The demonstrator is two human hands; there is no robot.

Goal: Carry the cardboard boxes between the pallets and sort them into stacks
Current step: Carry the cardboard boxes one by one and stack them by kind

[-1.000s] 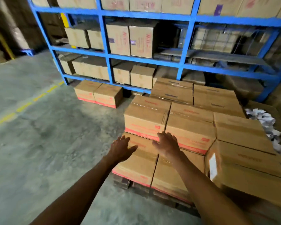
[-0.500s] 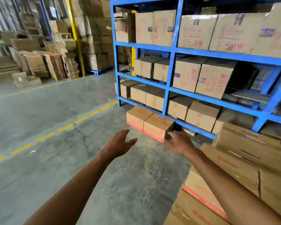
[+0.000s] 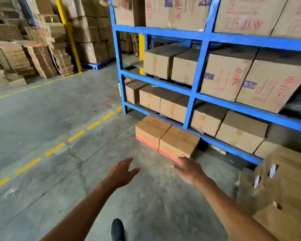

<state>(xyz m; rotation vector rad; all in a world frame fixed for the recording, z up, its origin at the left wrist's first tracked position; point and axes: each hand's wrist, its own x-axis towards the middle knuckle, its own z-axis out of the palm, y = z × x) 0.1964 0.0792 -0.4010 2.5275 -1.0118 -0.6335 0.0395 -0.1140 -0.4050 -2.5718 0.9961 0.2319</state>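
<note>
We are between boxes right now. Our left hand (image 3: 122, 173) is out in front of us with the fingers spread wide, and it holds nothing. Our right hand (image 3: 188, 169) is spread wide too, and it is empty as well. Both hang in the air over the gray floor (image 3: 50, 122), palms down.

The boxes we seem to want are the two floor boxes (image 3: 167, 138) with red stripes along the bottom. They sit side by side, touching each other, at about 12 o'clock from our hands, right in front of the blue rack (image 3: 196, 84). Our right fingertips look like they cover the near corner of the right-hand one, but we think they are not touching it yet; we cannot tell for sure.

At about 3 o'clock there is a stack of boxes (image 3: 285, 192), blurry at the edge of the view. We cannot see a pallet under it from here.

Our dark shoe (image 3: 117, 229) shows at 6 o'clock, so we judge that we are walking toward the two floor boxes.

Next we need to get closer, bend down, and put one hand on each side of one box. The two sit tight together, so we may have to slide a hand into the crack between them, or grab it by the front and back.
</note>
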